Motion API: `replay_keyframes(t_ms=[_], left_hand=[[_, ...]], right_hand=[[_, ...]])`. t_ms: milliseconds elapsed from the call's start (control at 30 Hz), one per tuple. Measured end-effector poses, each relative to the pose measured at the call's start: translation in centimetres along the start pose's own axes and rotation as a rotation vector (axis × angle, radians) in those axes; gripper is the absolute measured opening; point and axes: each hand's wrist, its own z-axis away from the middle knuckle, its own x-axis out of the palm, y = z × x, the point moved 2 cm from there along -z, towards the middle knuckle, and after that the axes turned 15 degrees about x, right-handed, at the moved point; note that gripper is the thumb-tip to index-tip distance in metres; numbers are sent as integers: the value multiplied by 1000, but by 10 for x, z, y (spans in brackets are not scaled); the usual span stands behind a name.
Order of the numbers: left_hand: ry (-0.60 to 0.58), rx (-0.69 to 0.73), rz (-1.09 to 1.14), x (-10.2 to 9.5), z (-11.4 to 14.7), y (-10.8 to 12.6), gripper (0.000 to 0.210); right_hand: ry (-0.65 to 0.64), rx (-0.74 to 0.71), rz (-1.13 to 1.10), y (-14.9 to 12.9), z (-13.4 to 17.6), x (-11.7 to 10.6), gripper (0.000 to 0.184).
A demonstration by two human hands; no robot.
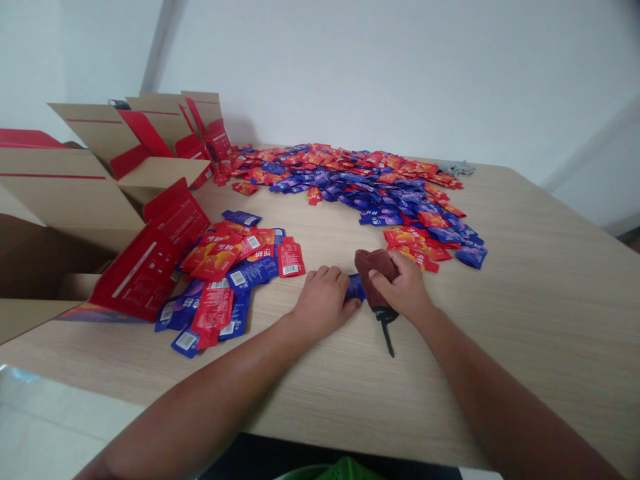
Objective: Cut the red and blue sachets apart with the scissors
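Both forearms (220, 395) come up nearest to me, reaching in over the desk (315, 400). Leftmost stand the open cartons (135, 283), red-faced flaps turned toward my side. Just right of the front one lies a loose heap of red and blue sachets (215, 260), with a single red sachet (291, 260) at its right edge, pointing away from me.

Next come my left fingers (331, 275), curled low over the desk at the left end of a blue sachet (355, 287), thumb along its near side. Whether they pinch it or only press it down, I can't tell. That sachet is what matters: it lies flat, just right of my left fingers and left of my right ones, with the left nearer. What shows runs roughly sideways, though both ends are hidden, so I can't be certain of its long axis.

My right fingers (383, 285) are closed around a brown tool (371, 283), its broad end away from me, its black stem pointing back toward me. It overlaps the sachet's right end in view; contact is unclear. Beyond, a wide bank of sachets (345, 177) curves round to the right.
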Motion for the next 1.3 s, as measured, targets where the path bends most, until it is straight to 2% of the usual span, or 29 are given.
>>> replay_keyframes(t_ms=[100, 167, 400, 567, 700, 800, 1000, 1100, 1300], left_hand=[[-19, 18, -6, -3, 1, 3, 31], [-28, 29, -6, -5, 1, 5, 29], [-49, 24, 14, -7, 2, 8, 24], [-30, 9, 28, -4, 2, 7, 26], [0, -19, 54, 0, 2, 6, 27], [13, -22, 63, 2, 2, 5, 26], [6, -2, 57, 2, 2, 4, 26], [8, -3, 58, 3, 2, 3, 24], [21, -6, 77, 3, 1, 0, 22]], right_hand=[[-131, -72, 184, -1, 1, 10, 20], [-151, -60, 260, 2, -2, 13, 17], [-23, 101, 366, 17, -13, 6, 11], [-9, 16, 317, 10, -10, 6, 15], [-186, -100, 191, -3, -2, 10, 23], [-282, -111, 179, -6, 1, 13, 27], [-141, 14, 302, 7, -8, 13, 12], [-63, 83, 353, 14, -12, 11, 9], [-39, 48, 363, 17, -13, 9, 9]])
